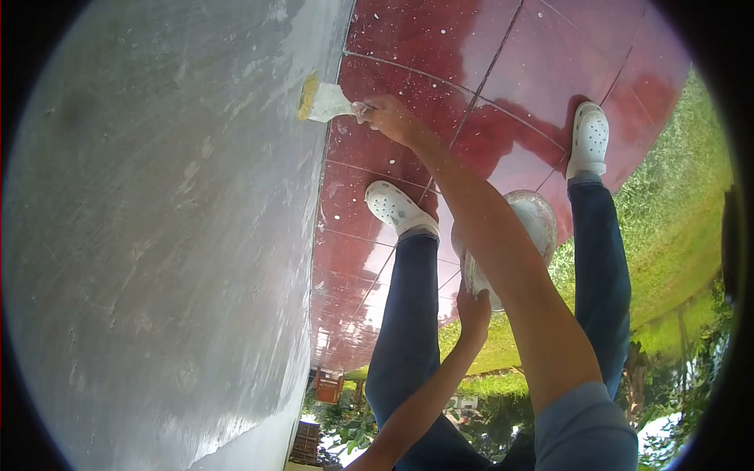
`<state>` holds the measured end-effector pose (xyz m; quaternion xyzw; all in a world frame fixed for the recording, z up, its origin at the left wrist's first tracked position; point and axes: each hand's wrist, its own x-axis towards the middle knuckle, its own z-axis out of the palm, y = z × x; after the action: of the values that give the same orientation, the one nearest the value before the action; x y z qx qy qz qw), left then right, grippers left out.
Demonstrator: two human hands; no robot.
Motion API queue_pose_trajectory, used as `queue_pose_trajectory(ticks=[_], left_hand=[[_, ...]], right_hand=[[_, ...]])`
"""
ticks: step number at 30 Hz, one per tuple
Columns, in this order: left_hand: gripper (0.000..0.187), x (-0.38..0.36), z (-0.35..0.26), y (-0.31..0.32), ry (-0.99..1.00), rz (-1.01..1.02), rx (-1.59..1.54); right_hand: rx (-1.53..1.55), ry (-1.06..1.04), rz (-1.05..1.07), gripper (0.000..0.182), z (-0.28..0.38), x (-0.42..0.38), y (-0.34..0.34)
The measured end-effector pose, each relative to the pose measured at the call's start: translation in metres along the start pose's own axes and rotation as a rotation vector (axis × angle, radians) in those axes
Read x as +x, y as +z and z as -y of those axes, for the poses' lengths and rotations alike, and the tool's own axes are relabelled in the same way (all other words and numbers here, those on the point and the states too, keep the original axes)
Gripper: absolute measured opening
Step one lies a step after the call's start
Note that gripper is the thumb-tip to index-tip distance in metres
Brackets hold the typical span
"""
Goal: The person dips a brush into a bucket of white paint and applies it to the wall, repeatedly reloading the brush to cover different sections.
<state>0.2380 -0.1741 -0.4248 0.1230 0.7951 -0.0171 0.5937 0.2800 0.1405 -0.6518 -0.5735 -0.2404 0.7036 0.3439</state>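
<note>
My right hand [390, 119] is closed around the handle of a paintbrush [330, 102]. Its wide body is coated white, and the yellowish bristles meet the grey wall [157, 196] low down, close to the floor line. Below my right forearm, my left hand [473, 308] grips the side of a whitish, paint-smeared tub [536, 220]. The forearm covers the middle of this tub, and its contents do not show.
Glossy red floor tiles [408, 86], spotted with white drips, run along the wall. My feet stand apart in white clogs [589, 137]. Grass [667, 212] borders the tiles on the right. A brown wooden object [328, 386] stands farther off beside the wall.
</note>
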Motion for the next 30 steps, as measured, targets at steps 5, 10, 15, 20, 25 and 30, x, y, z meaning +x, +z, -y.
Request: queue_pose_trajectory(ticks=[5,10,15,20,25,30], left_hand=[[0.065,-0.006,-0.011,0.001,-0.006,0.014,0.012],[0.065,-0.003,-0.010,0.006,-0.041,0.033,-0.038],[0.063,-0.005,-0.009,0.007,-0.080,0.048,-0.117],[0.060,-0.003,-0.008,0.009,-0.096,0.060,-0.124],[0.062,-0.003,-0.004,0.006,-0.054,0.057,-0.092],[0.062,-0.004,-0.029,0.014,-0.055,-0.012,-0.060]], right_hand=[[-0.487,0.236,-0.126,0.037,0.044,0.001,-0.023],[-0.338,-0.099,-0.158,0.034,0.152,-0.086,-0.021],[0.456,-0.482,0.175,0.033,0.180,-0.139,-0.011],[0.270,-0.239,-0.021,0.033,0.064,-0.018,0.019],[-0.457,0.113,-0.208,0.037,0.010,-0.001,-0.042],[-0.545,-0.164,-0.241,0.044,0.122,-0.053,-0.021]])
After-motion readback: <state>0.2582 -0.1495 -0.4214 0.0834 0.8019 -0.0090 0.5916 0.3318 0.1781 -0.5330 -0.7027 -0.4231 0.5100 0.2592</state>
